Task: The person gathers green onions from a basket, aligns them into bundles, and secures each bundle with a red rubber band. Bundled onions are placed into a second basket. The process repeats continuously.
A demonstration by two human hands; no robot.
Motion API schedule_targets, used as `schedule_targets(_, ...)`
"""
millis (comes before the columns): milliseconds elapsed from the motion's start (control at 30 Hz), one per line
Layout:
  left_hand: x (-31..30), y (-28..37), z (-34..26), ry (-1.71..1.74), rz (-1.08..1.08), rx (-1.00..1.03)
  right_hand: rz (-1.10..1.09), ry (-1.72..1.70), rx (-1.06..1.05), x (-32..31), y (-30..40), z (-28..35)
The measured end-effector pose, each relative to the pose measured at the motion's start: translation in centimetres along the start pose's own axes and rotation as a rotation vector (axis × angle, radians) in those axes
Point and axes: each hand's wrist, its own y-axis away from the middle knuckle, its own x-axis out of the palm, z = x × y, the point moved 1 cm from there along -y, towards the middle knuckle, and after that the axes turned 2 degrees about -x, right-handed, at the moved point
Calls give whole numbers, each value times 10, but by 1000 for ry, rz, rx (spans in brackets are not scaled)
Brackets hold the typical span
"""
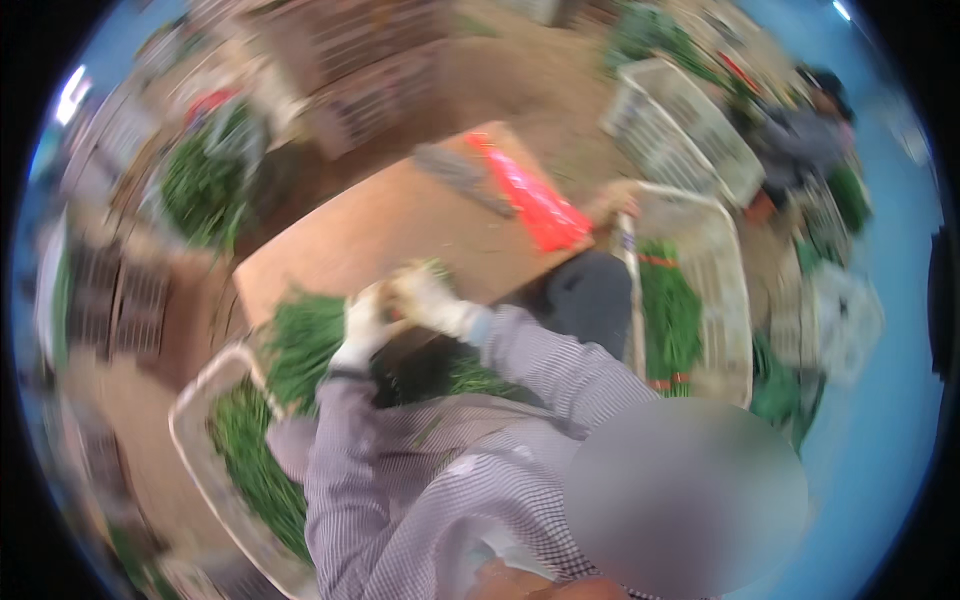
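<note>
Both my hands wear whitish gloves and meet at the near edge of a low wooden board (pixel 360 232). My left hand (pixel 366 324) is closed around a bunch of long, thin green leaves (pixel 304 337), probably chives, which fan out to the left. Against it, my right hand (pixel 426 298) grips the same bunch nearer its pale stem ends. A bit of red shows between the gloves, too blurred to identify. Further back on the board lie a sheaf of shiny red strips (pixel 532 199) and a blurred grey item (pixel 463 176).
Loose greens fill a pale plastic crate (pixel 184 435) at my left. The crate (pixel 731 300) at my right holds greens tied with red bands. An additional white crate (pixel 667 127) stands beyond, near another person (pixel 806 146). Stacked crates (pixel 375 82) and bagged greens (pixel 202 180) stand across the floor.
</note>
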Motion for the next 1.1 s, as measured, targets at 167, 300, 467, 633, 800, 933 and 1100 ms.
schedule_targets(167,15,3,33,166,50,-25,84,176,-34,5,-7,0)
schedule_targets(300,11,7,31,164,77,-107,357,316,-36,-8,-26,10)
schedule_targets(467,6,6,18,149,-50,-77,662,-245,412,-34,-63,-12)
schedule_targets(633,-5,-1,5,160,70,-192,535,-448,398,20,-47,-50)
schedule_targets(800,-18,-17,-33,174,-267,-307,499,-470,458,54,-28,-86)
schedule_targets(933,-22,-15,-40,136,-432,-62,472,-508,458,44,-37,-74)
schedule_targets(1100,-3,-17,-41,410,-513,-235,506,-583,619,68,-24,-104)
